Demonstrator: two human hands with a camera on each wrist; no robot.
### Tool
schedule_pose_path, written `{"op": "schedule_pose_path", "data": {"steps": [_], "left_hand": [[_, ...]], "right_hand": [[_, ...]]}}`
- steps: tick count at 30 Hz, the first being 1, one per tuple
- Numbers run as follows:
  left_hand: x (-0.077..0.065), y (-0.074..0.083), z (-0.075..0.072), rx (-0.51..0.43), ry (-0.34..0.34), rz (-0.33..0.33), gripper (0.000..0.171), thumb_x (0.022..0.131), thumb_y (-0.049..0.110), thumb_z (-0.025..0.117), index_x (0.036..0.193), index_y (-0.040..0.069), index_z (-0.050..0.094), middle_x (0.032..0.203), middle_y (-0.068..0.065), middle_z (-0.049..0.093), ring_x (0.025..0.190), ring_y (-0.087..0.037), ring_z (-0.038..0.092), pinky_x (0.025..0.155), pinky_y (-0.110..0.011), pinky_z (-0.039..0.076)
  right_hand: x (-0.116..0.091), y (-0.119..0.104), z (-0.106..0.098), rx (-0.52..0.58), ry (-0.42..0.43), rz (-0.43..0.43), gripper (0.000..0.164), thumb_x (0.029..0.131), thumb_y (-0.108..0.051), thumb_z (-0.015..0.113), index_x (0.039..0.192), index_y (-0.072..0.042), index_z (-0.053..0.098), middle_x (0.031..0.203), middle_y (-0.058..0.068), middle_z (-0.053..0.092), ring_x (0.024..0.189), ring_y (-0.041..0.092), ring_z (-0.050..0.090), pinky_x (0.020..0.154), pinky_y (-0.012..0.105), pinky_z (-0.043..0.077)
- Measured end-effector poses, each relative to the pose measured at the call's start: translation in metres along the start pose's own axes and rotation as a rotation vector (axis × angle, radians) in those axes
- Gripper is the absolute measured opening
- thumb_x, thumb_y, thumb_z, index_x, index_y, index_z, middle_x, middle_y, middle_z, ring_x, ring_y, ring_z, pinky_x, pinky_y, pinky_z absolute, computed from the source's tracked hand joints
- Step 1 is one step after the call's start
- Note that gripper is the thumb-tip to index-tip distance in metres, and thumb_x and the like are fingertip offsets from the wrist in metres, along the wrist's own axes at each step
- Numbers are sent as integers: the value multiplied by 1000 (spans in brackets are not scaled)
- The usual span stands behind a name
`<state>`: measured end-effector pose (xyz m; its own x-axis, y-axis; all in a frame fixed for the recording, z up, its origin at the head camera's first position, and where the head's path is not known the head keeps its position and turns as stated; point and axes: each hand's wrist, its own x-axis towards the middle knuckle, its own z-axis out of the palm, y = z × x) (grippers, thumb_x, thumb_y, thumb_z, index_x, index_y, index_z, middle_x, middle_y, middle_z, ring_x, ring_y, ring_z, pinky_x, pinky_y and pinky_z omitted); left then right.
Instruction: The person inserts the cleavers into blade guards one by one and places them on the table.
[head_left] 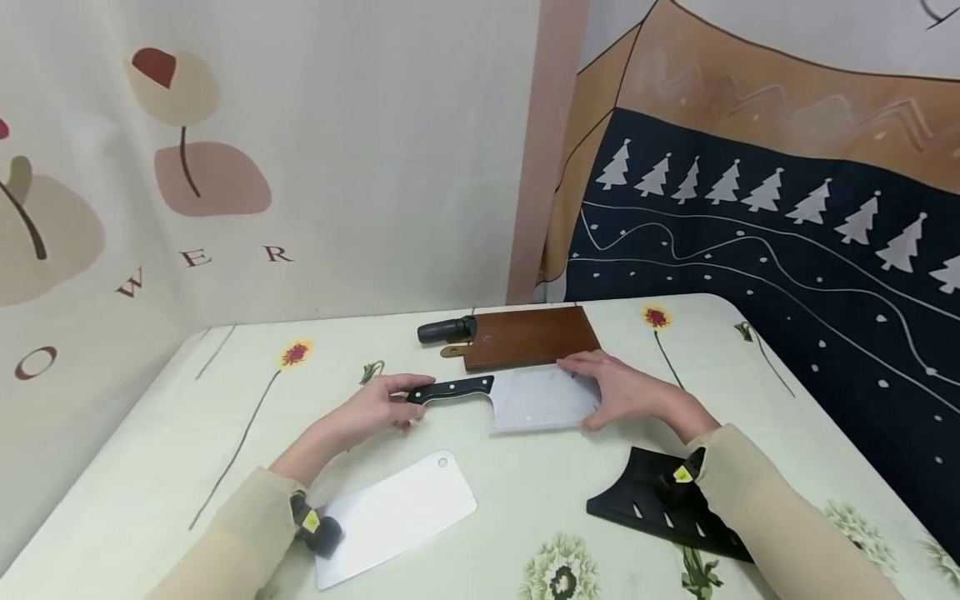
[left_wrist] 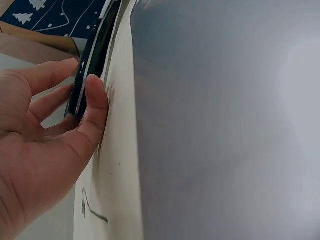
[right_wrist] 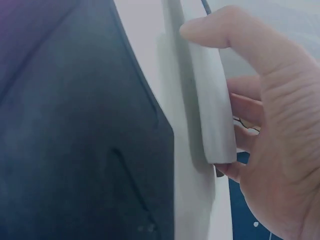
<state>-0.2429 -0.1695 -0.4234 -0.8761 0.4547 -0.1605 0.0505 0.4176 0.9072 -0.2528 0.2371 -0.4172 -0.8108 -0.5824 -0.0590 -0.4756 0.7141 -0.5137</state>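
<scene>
A cleaver (head_left: pixel 543 398) with a black riveted handle (head_left: pixel 459 388) and a broad, whitish, covered-looking blade lies across the middle of the table. My left hand (head_left: pixel 378 404) holds the handle's butt end between thumb and fingers; the left wrist view shows the thumb on the near side of the handle (left_wrist: pixel 92 65). At the other end, my right hand (head_left: pixel 630 390) grips the blade's short end, thumb at the near edge and fingers at the far edge. In the right wrist view the blade (right_wrist: pixel 212 100) appears as a pale slab between thumb and fingers.
A brown board (head_left: pixel 536 335) with a small tab lies behind the cleaver, a black cylindrical object (head_left: pixel 444 330) at its left. Nearer me lie a white rectangular plate (head_left: pixel 397 517) with a corner hole, under my left forearm, and a black slotted piece (head_left: pixel 645 496) beneath my right wrist.
</scene>
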Motion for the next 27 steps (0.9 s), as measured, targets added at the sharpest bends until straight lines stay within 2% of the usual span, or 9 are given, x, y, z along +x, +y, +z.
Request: {"op": "schedule_pose_path", "data": {"steps": [4,7,12,15,19,23,27], "left_hand": [[-3,-3,-5,-13,-12,-10,55,95,5,67,147,-2,51,124,-21,62,79,-21,65,75,-30,55],[-7,-3,-6,-12,-25,-7,56,95,6,68,147,-4,50,123,-20,64,80,-22,65,76,-31,54],[-9,-3,-7,-30,-29,7,59,95,6,67,149,-7,46,132,-24,58,84,-24,66,78,-33,54],[-10,-3,-9,-53,-7,-11,59,97,6,65,151,-6,44,136,-25,56,89,-25,67,82,-33,55],[-12,-7,-12,-152,39,-42,57,100,4,58,153,-6,39,143,-28,52,102,-25,67,87,-34,57],[-22,-7,-16,-216,69,-34,56,102,2,56,154,-8,35,145,-30,49,109,-27,66,89,-34,57],[-40,-5,-22,-170,97,-10,56,101,4,59,152,-7,39,144,-28,52,106,-26,68,87,-34,58]], "right_hand": [[0,0,1,-17,-1,17,92,71,-26,83,152,-2,47,153,22,43,140,41,35,111,64,30],[0,-1,2,-28,-13,24,93,70,-25,83,152,-2,46,154,22,43,141,41,34,111,64,29],[1,-3,2,-33,-21,37,92,73,-26,82,153,-2,45,155,21,42,142,40,33,112,63,29],[1,-4,2,-23,-20,41,91,74,-27,82,153,-2,45,155,21,42,142,41,32,112,63,29],[0,-3,2,-13,-17,34,90,75,-29,83,151,1,46,154,23,42,142,42,33,112,63,31],[-7,-4,-1,-6,-5,26,89,77,-30,85,151,2,46,154,23,42,142,43,33,112,61,33],[-19,-4,-7,-16,22,21,88,79,-29,85,152,1,45,154,22,43,140,43,35,110,61,36]]}}
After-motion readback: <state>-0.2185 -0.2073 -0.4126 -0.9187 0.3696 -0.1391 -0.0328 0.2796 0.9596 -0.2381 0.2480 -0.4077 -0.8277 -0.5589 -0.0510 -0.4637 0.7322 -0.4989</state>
